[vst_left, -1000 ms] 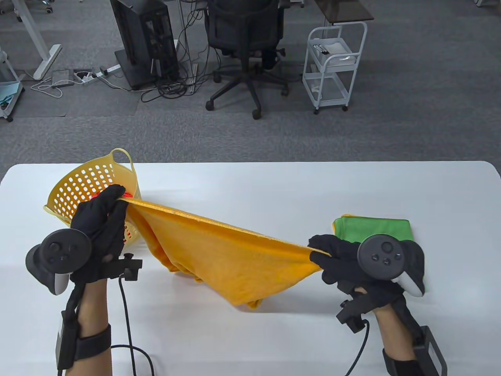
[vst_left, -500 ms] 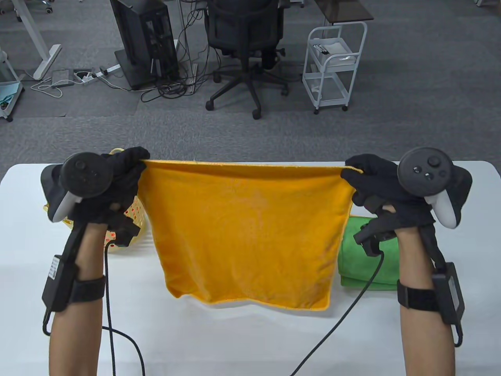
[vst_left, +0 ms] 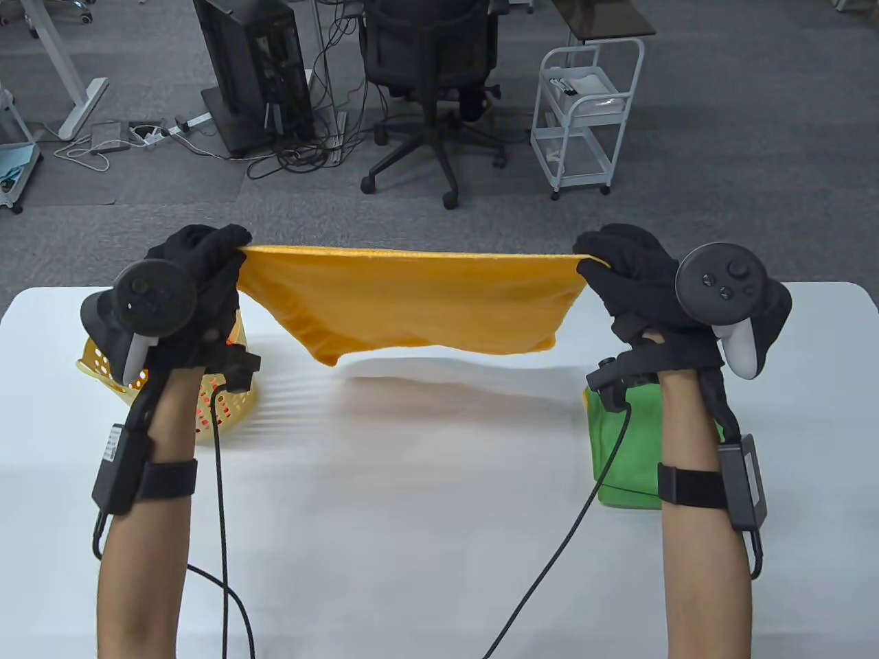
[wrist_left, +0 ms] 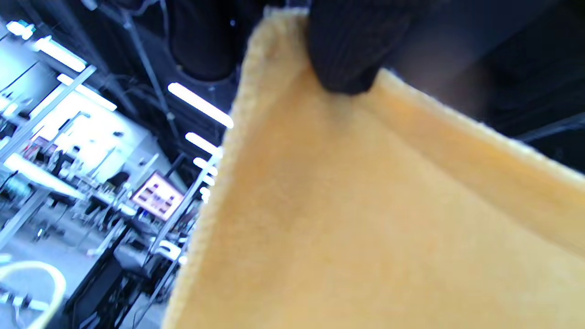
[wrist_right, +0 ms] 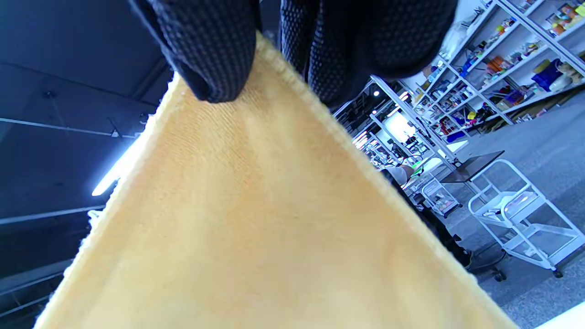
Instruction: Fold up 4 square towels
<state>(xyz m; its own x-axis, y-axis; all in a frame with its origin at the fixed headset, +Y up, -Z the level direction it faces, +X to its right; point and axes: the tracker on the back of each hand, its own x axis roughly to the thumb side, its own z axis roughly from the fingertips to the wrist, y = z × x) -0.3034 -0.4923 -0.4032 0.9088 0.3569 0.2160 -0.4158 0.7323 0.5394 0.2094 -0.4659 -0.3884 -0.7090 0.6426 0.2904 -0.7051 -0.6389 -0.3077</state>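
Stretching orange towel crosswise between hands.

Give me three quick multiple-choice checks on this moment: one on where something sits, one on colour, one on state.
1. Where is the folded green towel?
A. Inside the basket
B. On the table under the right forearm
C. On the white cart

2. What colour is the towel being held up?
A. Orange
B. Blue
C. White

3. How is that towel held?
A. Flat on the table
B. By one hand only
C. Stretched in the air between both hands

Key: 1 B, the green towel lies on the table below the right arm. 2 A, the orange towel. 3 C, the left hand and right hand each pinch a top corner.
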